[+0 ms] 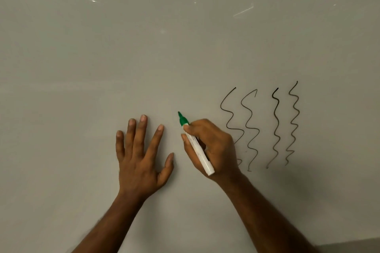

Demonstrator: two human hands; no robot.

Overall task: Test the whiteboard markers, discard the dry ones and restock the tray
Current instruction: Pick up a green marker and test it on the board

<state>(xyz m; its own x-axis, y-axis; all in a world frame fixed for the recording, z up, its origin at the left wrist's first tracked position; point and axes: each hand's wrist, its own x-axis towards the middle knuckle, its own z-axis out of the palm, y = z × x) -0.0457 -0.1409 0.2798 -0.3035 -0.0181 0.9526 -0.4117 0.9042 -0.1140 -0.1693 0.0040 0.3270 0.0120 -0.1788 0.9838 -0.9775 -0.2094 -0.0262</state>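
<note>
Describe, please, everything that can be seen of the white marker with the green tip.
The white plastic marker with a green tip is uncapped: a green cone-shaped collar narrows to the nib, and the white barrel carries small print, too blurred to read. It lies slanted, nib up-left, flat end down-right. The right hand grips the barrel just below the collar. The nib is near the glossy whiteboard; contact cannot be told, no green line shows.
</note>
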